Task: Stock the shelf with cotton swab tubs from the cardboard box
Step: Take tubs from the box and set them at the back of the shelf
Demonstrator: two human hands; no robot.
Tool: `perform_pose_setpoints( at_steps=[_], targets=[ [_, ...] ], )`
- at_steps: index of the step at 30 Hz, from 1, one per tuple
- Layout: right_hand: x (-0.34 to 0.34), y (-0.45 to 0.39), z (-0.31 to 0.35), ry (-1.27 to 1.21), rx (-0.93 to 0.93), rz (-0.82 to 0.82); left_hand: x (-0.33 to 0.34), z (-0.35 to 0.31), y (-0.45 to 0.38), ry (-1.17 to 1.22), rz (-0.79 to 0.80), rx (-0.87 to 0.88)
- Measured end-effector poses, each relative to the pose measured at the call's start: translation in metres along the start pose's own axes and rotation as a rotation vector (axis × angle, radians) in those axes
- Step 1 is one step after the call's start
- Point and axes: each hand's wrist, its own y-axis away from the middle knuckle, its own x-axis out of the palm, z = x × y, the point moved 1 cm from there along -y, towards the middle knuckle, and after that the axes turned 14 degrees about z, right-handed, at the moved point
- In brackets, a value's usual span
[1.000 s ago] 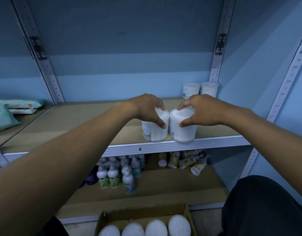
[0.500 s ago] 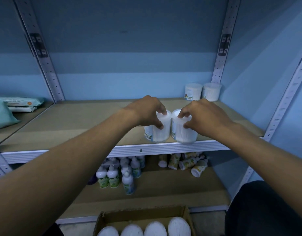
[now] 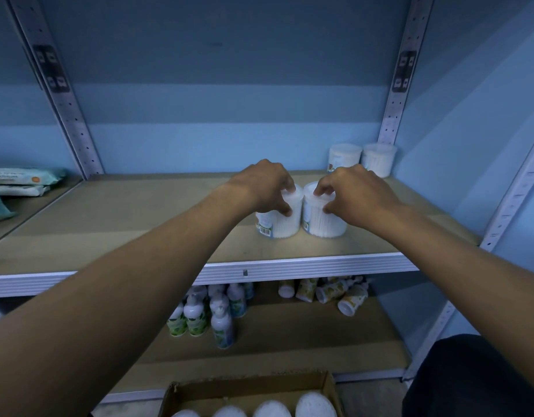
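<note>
**Now: two hands on two swab tubs at mid-shelf**

Here four tubs are counted on the shelf. Two are stood upright, side by side and just touching, a little behind the front edge: a left tub with a barcode label and a right tub. Two more, the back tubs, are set against the rear wall near the right upright. Four white lids are seen in the box at the bottom edge.

The left hand is laid over the left tub, fingers curled down around its lid, thumb pressed on the near side. The right hand is placed the same way on the right tub, fingertips on the lid rim and thumb against the side wall. Both tubs are gripped from above and are seen to rest on the board.

On the lower shelf, about eight upright bottles are gathered on the left, and about five tipped bottles are laid to the right; the exact counts cannot be told, as some are hidden behind others and under the shelf edge. Two wipe packs are stacked at far left, partly cut off. The box's lids are cropped by the frame. Label print is too small to be read.
</note>
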Motion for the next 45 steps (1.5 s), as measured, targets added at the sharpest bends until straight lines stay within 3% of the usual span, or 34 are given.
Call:
perform_pose_setpoints(
  at_steps=[26, 45],
  targets=[
    [0.02, -0.124, -0.039, -0.08, 0.087, 0.005, -0.001, 0.036, -0.126, 0.07, -0.034, -0.051],
    [0.032, -0.187, -0.069, -0.127, -0.014, -0.091, -0.003, 0.061, -0.205, 0.069, -0.09, -0.055]
  ],
)
